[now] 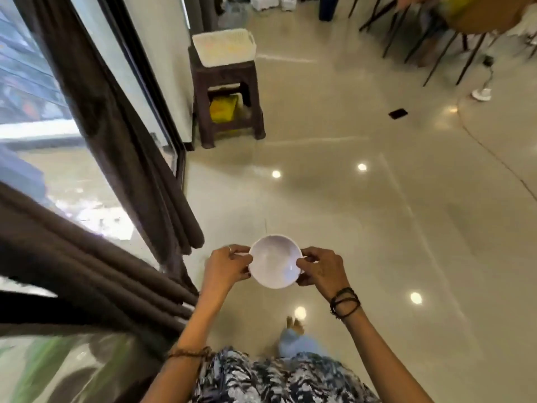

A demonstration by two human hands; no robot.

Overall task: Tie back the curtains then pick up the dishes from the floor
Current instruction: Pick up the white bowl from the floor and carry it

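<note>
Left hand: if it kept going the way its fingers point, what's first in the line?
The left hand points right, gripping the white bowl at its rim, so the bowl comes first; the right hand holds the opposite side.

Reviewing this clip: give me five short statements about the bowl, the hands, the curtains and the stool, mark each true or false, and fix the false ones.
1. Both hands hold the white bowl. True: the left hand and the right hand grip opposite sides of its rim.
2. The bowl is full of food. False: its inside looks empty.
3. A white basket sits on top of the brown stool. True.
4. The curtains are bright red. False: they are dark brown, hanging by the window on the person's left.
5. The bowl rests on the floor. False: it is held up in the air above the tiles.
</note>
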